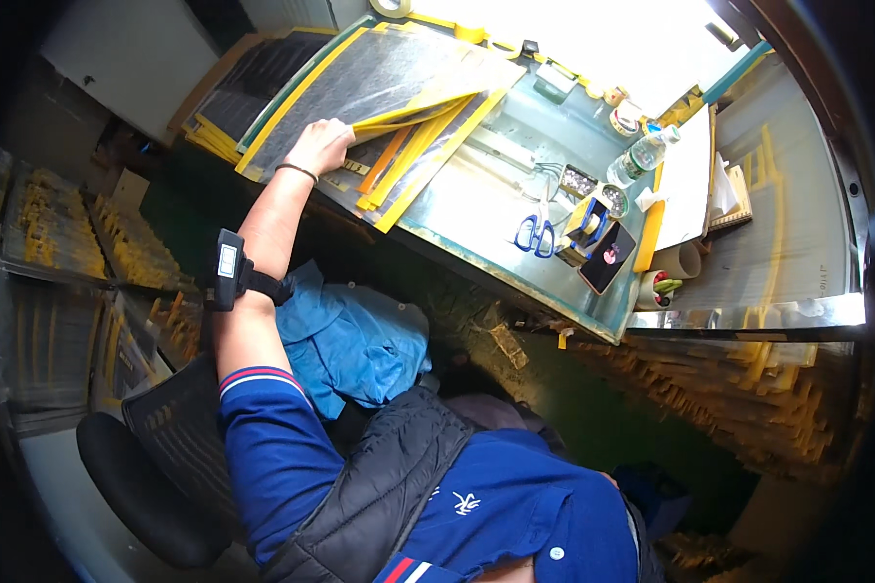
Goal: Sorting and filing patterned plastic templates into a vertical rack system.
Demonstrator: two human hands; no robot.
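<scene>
My left hand [321, 148] reaches up to the glass-topped table with fingers closed on the near edge of a dark film sheet [379, 70] bordered in yellow tape. That edge is raised and bowed. Beneath it, several more yellow-edged sheets [428, 160] lie fanned out, one with an orange strip. A dark band circles my left wrist, and a black strapped device [228, 269] sits on the forearm. My right hand is out of the picture.
On the lit table [457, 214] are blue-handled scissors [535, 236], a phone [609, 257], a plastic bottle [642, 155], tape rolls [624, 120] and small containers. A black chair [146, 486] and blue cloth [355, 335] are near me. Racks of yellow-edged sheets [58, 223] stand left.
</scene>
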